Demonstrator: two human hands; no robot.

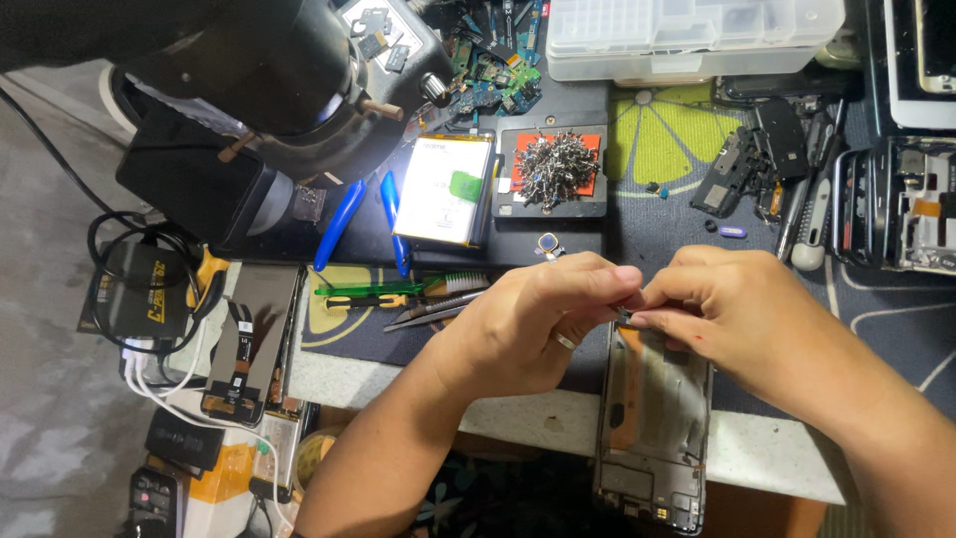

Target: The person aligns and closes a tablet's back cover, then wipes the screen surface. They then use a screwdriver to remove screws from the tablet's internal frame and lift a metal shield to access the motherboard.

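1. Your left hand point(533, 314) and right hand point(742, 319) meet fingertip to fingertip, both pinched together on a tiny part point(624, 315); what it is, you cannot tell.
2. That pinch sits right at the top edge of the opened phone frame point(654, 428), which lies face-down under your hands at the bench edge.
3. Left of the frame lie tweezers point(433, 309) and a green-handled brush point(398, 287).
4. Above the frame sits a tray of screws point(554, 171), with a white battery point(445, 189) just left of it.
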